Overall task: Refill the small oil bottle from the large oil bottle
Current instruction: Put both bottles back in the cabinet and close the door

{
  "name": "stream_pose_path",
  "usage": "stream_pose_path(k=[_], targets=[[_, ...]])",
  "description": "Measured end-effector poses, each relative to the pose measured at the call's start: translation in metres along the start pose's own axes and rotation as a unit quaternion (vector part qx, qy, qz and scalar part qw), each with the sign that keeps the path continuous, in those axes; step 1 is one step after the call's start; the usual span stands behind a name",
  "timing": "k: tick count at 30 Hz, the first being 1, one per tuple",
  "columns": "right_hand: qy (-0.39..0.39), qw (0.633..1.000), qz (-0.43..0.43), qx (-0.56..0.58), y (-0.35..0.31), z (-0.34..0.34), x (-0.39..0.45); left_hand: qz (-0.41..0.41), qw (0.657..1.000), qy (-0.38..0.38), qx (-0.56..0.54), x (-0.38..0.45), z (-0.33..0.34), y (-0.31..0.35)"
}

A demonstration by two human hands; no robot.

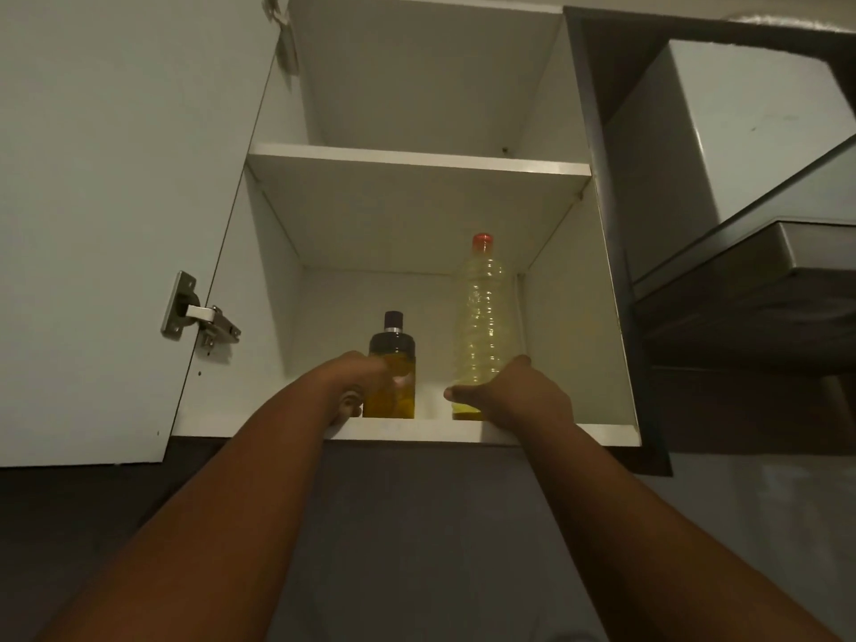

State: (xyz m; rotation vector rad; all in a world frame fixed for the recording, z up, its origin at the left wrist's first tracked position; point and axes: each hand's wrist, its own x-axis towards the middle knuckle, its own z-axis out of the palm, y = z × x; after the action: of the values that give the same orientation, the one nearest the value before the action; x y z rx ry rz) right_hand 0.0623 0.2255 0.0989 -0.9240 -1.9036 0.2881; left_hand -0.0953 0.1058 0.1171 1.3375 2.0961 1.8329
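Observation:
I look up into an open white wall cabinet. On its bottom shelf [602, 433] stand two bottles. The small oil bottle [393, 363] has a dark cap and neck and amber oil inside. To its right the large oil bottle [482, 317] is tall, ribbed clear plastic with a red cap; it holds pale yellow oil. My left hand [356, 379] wraps around the lower part of the small bottle. My right hand [514, 393] grips the base of the large bottle, thumb across its front. Both bottles stand upright on the shelf.
The cabinet door [92, 224] hangs open to the left, with a metal hinge [199, 312] on its inner face. An upper shelf [417, 162] sits above the bottles. A dark range hood [750, 280] juts out to the right of the cabinet.

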Motion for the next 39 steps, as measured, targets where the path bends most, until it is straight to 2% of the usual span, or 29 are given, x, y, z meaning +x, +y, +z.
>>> stream_pose_path(k=[3, 6, 8, 10, 11, 12, 14, 15, 18, 20, 25, 30, 34, 39], targets=[[0.035, 0.999, -0.003, 0.008, -0.001, 0.002, -0.003, 0.0, 0.997, 0.051, -0.06, -0.003, 0.0, 0.002], [0.131, 0.991, -0.02, 0.0, -0.001, 0.005, -0.008, 0.04, 0.979, 0.12, -0.157, -0.003, 0.002, 0.0], [0.186, 0.981, -0.048, 0.002, -0.001, 0.007, -0.011, 0.079, 0.966, 0.182, -0.165, -0.006, 0.003, 0.0], [0.226, 0.97, -0.084, 0.001, 0.0, 0.008, -0.013, 0.13, 0.962, 0.215, -0.108, -0.014, 0.01, -0.001], [0.239, 0.966, -0.1, -0.01, 0.0, 0.009, -0.014, 0.167, 0.961, 0.217, -0.03, -0.018, 0.015, -0.003], [0.243, 0.963, -0.112, -0.027, 0.001, 0.009, -0.015, 0.207, 0.949, 0.216, 0.098, -0.021, 0.023, -0.006], [0.228, 0.962, -0.135, -0.068, 0.003, 0.012, -0.017, 0.279, 0.871, 0.215, 0.343, -0.021, 0.039, -0.015], [0.218, 0.961, -0.147, -0.088, 0.004, 0.013, -0.017, 0.291, 0.846, 0.207, 0.397, -0.019, 0.043, -0.017], [0.189, 0.958, -0.165, -0.136, 0.009, 0.016, -0.019, 0.256, 0.85, 0.185, 0.422, -0.018, 0.041, -0.018], [0.155, 0.962, -0.166, -0.15, 0.011, 0.014, -0.024, 0.267, 0.836, 0.181, 0.444, -0.022, 0.04, -0.019], [0.007, 0.971, -0.17, -0.165, 0.027, -0.002, -0.059, 0.285, 0.852, 0.089, 0.431, -0.048, 0.029, -0.03], [-0.123, 0.95, -0.173, -0.23, 0.036, -0.035, -0.103, 0.253, 0.853, 0.018, 0.456, -0.096, 0.012, -0.051], [-0.119, 0.939, -0.182, -0.266, 0.032, -0.058, -0.137, 0.249, 0.84, 0.016, 0.482, -0.136, -0.003, -0.054], [-0.078, 0.927, -0.231, -0.285, 0.012, -0.075, -0.17, 0.26, 0.814, 0.068, 0.514, -0.18, -0.033, -0.03]])
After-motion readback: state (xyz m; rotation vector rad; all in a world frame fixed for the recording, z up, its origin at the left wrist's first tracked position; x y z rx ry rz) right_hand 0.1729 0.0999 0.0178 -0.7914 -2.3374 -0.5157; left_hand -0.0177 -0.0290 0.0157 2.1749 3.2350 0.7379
